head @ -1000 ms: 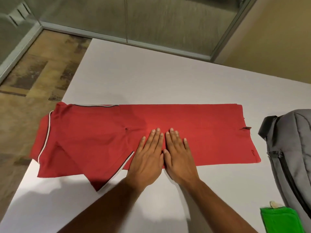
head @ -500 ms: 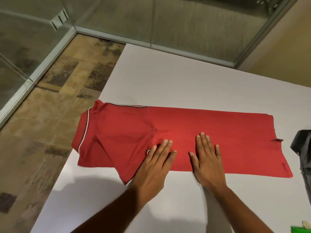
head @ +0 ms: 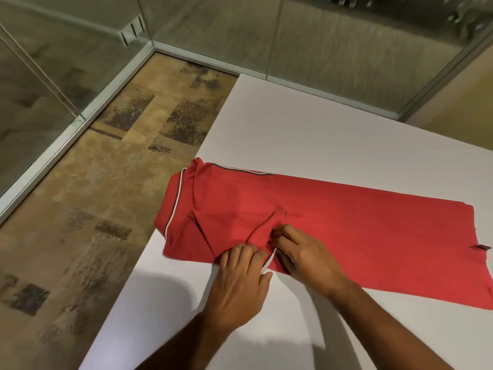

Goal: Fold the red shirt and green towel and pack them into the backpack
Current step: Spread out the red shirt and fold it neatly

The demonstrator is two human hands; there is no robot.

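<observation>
- Forearms entering from the bottom edge, both bare, converging over the white table [head: 333, 134].
- Left hand [head: 240, 284] palm down at the table's near-left part, fingers curled onto the shirt's near edge, pinching the white-trimmed sleeve hem.
- Right hand [head: 306, 255] just beside it, almost touching, fingertips pinched shut on the same bunched fold of red cloth.
- Sleeve [head: 260, 233] gathered into a raised ridge between the two hands, white trim showing in the gap.
- Shirt [head: 373, 231] lying flat across the table in a long strip, collar end at the left, hem end running out past the right edge of view.
- Collar [head: 176, 201] with white and dark piping, overhanging the table's left edge slightly.
- Small dark tag [head: 482, 246] sticking out at the shirt's far-right side.
- Bare tabletop beyond the shirt, reaching to the far edge.
- Patterned tan floor [head: 106, 196] left of the table.
- Glass partitions [head: 333, 41] with metal frames along the back and left, blurred.
</observation>
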